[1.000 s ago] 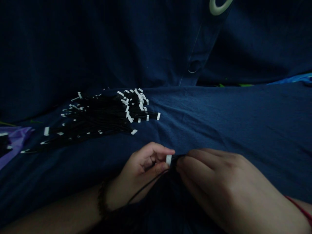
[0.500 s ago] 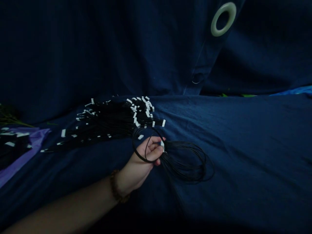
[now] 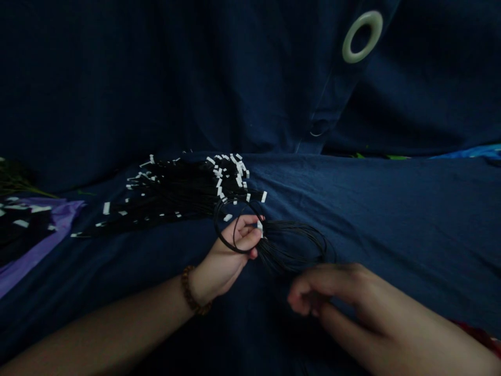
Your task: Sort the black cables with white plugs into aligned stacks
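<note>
My left hand [image 3: 238, 237] is closed in a pinch on a looped bundle of thin black cord [image 3: 299, 237], right at a white tab [image 3: 260, 227]. Several loops fan out to the right of the thumb, and a smaller ring of cord circles over the fingers and back of the hand. At the lower right, my right hand [image 3: 344, 292] has its fingers curled inward just below the loops. It is a little blurred, and whatever its fingertips hold is hidden.
A pile of black cords with white tabs [image 3: 180, 193] lies behind my left hand on dark blue cloth [image 3: 391, 209]. At the left, more tabbed cords rest on purple material [image 3: 64, 222] near green stems [image 3: 23, 185]. A pale ring [image 3: 346, 49] sits on the hanging cloth.
My right hand has come into view from the lower right, close to the loops. My left hand keeps its hold on the cord bundle in nearly the same place.
</note>
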A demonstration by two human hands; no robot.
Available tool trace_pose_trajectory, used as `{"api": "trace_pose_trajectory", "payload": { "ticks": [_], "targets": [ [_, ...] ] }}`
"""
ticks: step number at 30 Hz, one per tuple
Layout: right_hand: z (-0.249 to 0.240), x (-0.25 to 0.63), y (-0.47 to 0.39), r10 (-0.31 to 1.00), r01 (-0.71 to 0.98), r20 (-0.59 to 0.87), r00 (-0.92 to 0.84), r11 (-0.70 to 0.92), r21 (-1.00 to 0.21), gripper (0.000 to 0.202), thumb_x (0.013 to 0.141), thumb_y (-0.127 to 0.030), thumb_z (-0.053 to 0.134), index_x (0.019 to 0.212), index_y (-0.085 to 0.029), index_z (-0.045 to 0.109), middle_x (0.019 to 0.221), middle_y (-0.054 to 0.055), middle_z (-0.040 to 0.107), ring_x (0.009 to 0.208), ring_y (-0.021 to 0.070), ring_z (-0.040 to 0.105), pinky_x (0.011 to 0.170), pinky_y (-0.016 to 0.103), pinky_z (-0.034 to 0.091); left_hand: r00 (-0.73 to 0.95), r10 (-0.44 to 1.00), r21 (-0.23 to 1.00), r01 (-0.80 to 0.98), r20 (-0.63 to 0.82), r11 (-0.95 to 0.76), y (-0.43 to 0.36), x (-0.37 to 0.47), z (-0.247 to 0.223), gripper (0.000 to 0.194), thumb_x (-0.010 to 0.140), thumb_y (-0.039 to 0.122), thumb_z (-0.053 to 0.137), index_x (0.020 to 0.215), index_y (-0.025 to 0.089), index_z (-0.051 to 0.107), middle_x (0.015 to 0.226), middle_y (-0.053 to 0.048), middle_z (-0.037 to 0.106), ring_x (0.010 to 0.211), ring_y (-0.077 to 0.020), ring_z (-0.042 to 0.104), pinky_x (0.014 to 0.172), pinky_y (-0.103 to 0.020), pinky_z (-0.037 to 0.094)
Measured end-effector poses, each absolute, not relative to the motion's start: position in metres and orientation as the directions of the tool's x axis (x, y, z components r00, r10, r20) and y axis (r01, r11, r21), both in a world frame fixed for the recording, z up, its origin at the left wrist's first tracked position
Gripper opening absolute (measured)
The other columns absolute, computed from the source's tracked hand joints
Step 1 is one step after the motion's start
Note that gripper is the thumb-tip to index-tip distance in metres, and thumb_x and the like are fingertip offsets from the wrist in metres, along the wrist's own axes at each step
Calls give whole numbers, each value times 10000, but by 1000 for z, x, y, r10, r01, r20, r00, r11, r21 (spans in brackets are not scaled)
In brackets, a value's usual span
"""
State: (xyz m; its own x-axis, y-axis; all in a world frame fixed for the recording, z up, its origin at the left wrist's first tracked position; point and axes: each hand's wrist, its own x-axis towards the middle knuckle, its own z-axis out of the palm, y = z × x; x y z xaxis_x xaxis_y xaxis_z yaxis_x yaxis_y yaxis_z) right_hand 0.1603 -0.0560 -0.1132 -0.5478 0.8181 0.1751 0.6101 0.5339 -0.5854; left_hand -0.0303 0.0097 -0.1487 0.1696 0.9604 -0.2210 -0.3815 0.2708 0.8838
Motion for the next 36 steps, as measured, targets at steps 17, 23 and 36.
{"api": "trace_pose_trajectory", "payload": {
  "ticks": [17, 23, 36],
  "targets": [
    [-115, 131, -18, 886, 541, 60, -460, 333, -772, 138, 795, -98, 527, 835, -174, 634, 736, -19, 668, 634, 95, 609, 592, 199, 438, 181, 979, 865, -474, -92, 168, 9, -31, -146, 305, 649, 182, 751, 920, 167, 613, 704, 28, 512, 576, -48, 450, 472, -133, 374],
    [-110, 139, -15, 889, 470, -1, -458, 242, -849, 152, 779, -115, 512, 876, -176, 613, 698, -21, 623, 616, 104, 576, 571, 211, 433, 177, 980, 870, -465, -87, 161, 8, -30, -146, 328, 631, 185, 762, 919, 170, 606, 711, 35, 508, 561, -42, 433, 467, -137, 369],
    [-71, 192, 12, 985, -136, 124, -122, 107, -985, 298, 926, -265, 420, 831, -246, 702, 854, -32, 665, 788, 83, 605, 699, 235, 473, 127, 979, 881, -429, -162, 202, 12, -31, -150, 307, 692, 223, 738, 961, 166, 602, 709, 26, 501, 572, -43, 438, 495, -142, 359]
  ]
}}
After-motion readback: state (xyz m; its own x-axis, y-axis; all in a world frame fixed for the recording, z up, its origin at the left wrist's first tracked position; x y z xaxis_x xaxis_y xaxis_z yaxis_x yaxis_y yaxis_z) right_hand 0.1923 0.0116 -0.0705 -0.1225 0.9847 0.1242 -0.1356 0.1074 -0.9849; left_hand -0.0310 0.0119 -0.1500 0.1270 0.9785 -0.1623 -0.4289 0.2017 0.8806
